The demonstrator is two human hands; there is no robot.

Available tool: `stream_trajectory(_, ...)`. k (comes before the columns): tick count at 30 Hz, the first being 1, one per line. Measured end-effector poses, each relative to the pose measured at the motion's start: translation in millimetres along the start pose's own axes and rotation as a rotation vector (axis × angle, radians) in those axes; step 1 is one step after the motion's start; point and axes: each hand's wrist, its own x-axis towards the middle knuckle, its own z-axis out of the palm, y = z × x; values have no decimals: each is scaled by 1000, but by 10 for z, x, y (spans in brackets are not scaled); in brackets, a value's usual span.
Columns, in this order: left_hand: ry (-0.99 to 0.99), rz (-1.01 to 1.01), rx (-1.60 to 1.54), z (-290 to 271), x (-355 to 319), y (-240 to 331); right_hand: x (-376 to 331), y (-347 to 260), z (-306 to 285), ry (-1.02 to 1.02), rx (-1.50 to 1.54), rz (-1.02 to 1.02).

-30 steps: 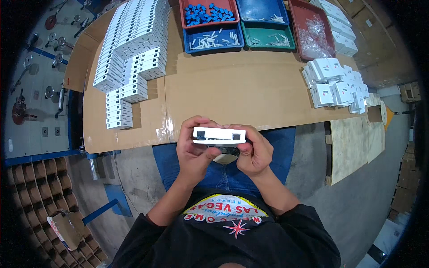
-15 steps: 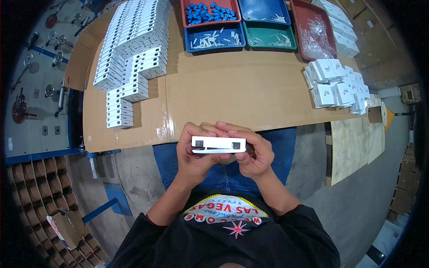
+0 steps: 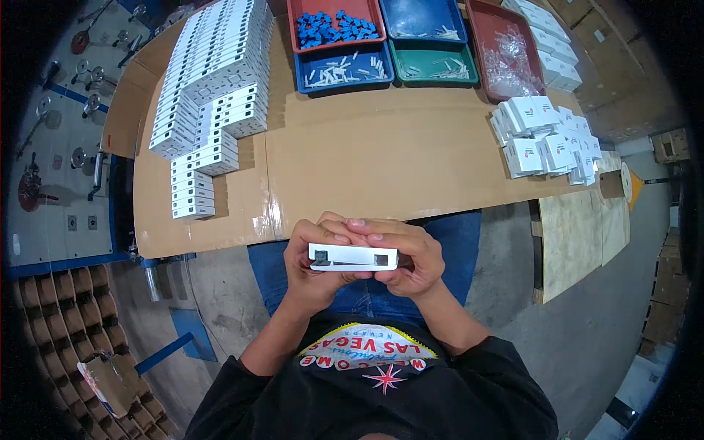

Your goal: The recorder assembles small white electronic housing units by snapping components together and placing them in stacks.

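Both hands hold a white plastic box (image 3: 353, 256) edge-on over my lap, just off the table's near edge. Dark square openings show near the two ends of its facing side. A thin dark gap runs between its upper and lower shells, wider toward the left opening. My left hand (image 3: 312, 253) is closed around the left end, thumb beneath. Gripping the right end, my right hand (image 3: 418, 257) lays its fingers across the top and its thumb below. The fingertips meet above the box, and its far side is hidden.
The cardboard-covered table (image 3: 381, 154) carries tall rows of white boxes (image 3: 224, 62) at left and a pile of white packets (image 3: 546, 139) at right. Along the back stand a red tray of blue parts (image 3: 337, 29), blue and green trays (image 3: 433, 62) of white pieces, and a red tray with plastic bags (image 3: 506, 55).
The gap between the box's two shells has narrowed under my fingers. Hands and box sit slightly lower in the picture, and the table view has shifted a little left.
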Motion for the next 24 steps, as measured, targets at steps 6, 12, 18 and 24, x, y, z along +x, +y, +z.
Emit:
stream_trajectory(6, -33, 6, 4, -17, 29, 44, -8, -42, 22, 27, 5, 8)
stream_trajectory(12, -107, 39, 83, 12, 106, 78, -42, -29, 14, 126, 46, 84)
stream_trajectory(18, -5, -75, 137, -49, 25, -27, -128, 28, 66, 186, 166, 304)
stream_trajectory(24, 105, -194, 98, -104, -51, -175, -88, 36, 160, 250, 156, 500)
